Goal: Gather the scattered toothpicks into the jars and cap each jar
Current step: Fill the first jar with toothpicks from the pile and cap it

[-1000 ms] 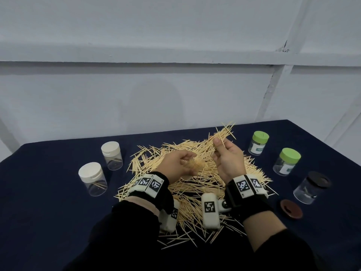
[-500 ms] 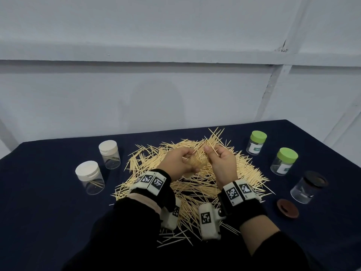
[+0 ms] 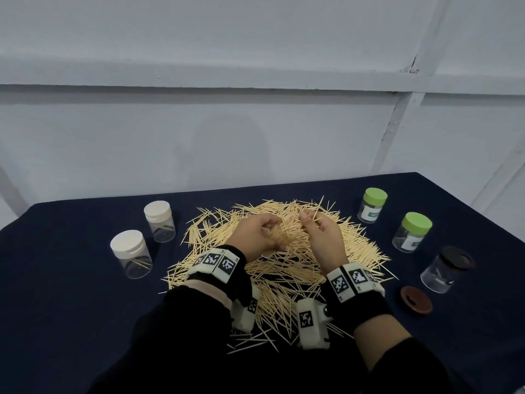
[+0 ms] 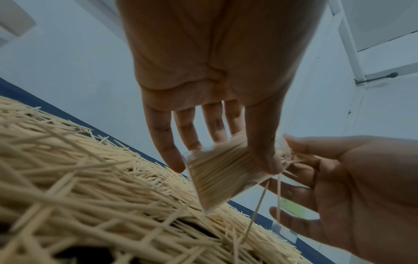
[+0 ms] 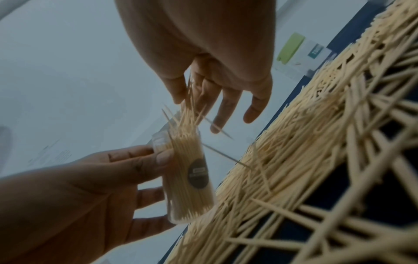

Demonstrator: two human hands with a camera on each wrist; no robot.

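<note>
Feeding a pinched bunch of toothpicks (image 5: 187,114) from right hand (image 3: 322,241) into the nearly full clear jar (image 5: 190,178), gripped uncapped by left hand (image 3: 257,240) above mid-surface. Still heaped: the big pile (image 3: 284,268). Five jars near left and right edges, mostly empty.

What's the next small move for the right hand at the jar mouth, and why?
Probably push the pinched toothpicks down into the jar the left hand grips, then let go. In the right wrist view the right hand holds them fanned out above the uncapped mouth, the jar looks nearly full, and two toothpicks seem to be slipping past it toward the pile.
</note>
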